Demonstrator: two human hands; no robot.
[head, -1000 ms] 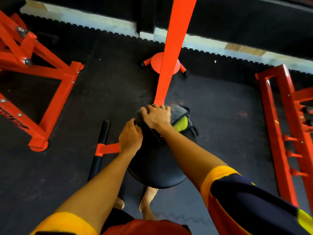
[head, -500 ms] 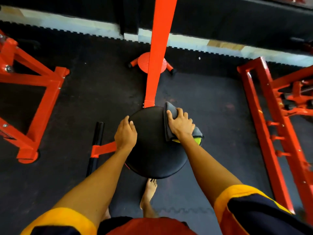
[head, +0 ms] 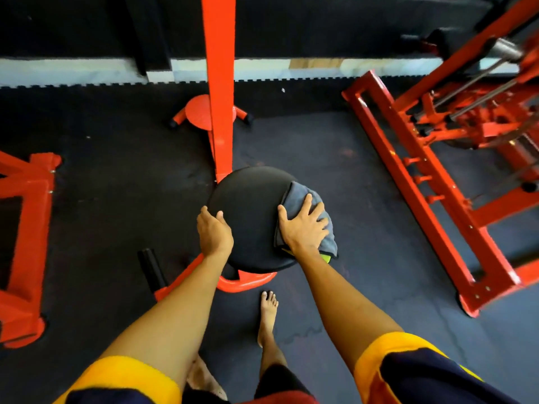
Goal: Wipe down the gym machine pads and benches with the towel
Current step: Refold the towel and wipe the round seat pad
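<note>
Fingers (head: 305, 204) spread, right hand (head: 303, 231) presses grey cloth towel (head: 294, 193) onto round black padded seat (head: 250, 211); left hand (head: 214, 231) grips its rim.

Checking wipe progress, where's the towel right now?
In the head view, the grey towel lies on the right edge of the round black pad, pressed under the spread right hand.
</note>
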